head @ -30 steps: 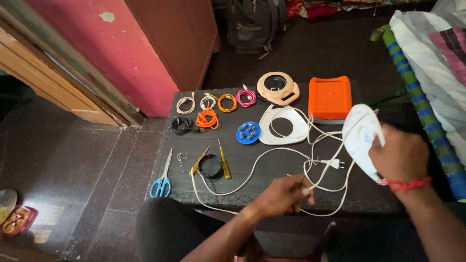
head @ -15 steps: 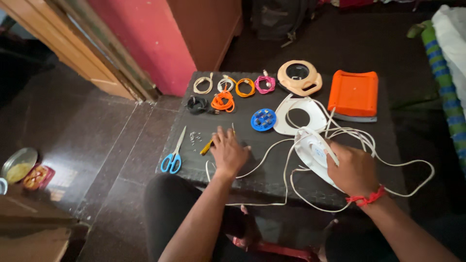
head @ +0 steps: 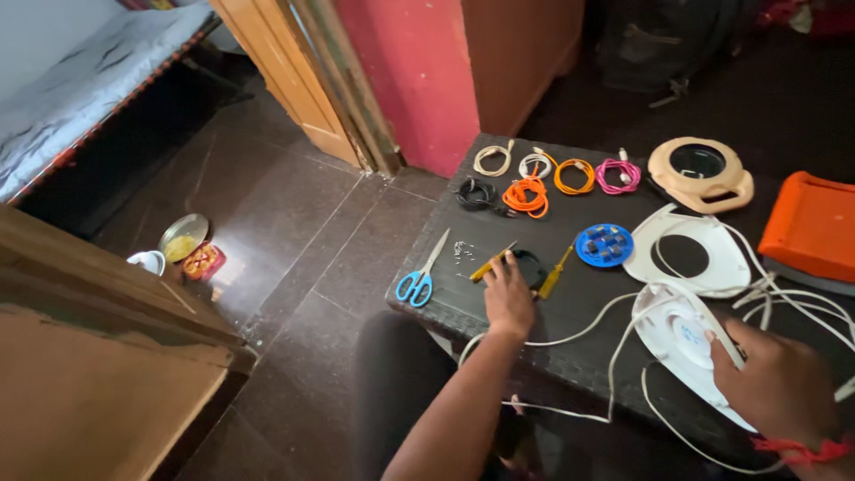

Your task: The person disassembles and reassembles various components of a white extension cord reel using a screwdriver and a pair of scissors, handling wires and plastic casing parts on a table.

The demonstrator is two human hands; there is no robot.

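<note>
Left hand (head: pixel 508 294) is down on the dark table (head: pixel 463 303), fingers curled over the yellow-handled screwdriver (head: pixel 492 264) beside the black round part (head: pixel 532 265); looks like touching, can't tell if it's actually gripped. Right hand (head: pixel 779 383) is clamped on the near-right edge of the white iron shell (head: pixel 681 343), pinning it flat at the near-right of the table.

Handling, my read: the shell is stiff, smooth plastic, light to moderate, slippery on the flat face. Best held by the rim or the pointed end, not by the cord. The white cord (head: pixel 570 337) is limp, loops off the near edge, and will snag or drag. The screwdriver is thin, rigid and light; pinch the handle.

Around:
- second yellow screwdriver (head: pixel 554 272) just right of the black part
- blue round dish (head: pixel 604 245) with small parts, spills easily
- small loose screws (head: pixel 465 252) just left of the hand, easy to scatter
- blue scissors (head: pixel 420 278) at the left edge
- white base plate (head: pixel 686 258) and beige handle ring (head: pixel 701 169) further away
- orange cover (head: pixel 815 227) far right
- coiled cables (head: pixel 525 191) along the far edge

The cord loops are the main obstruction.
</note>
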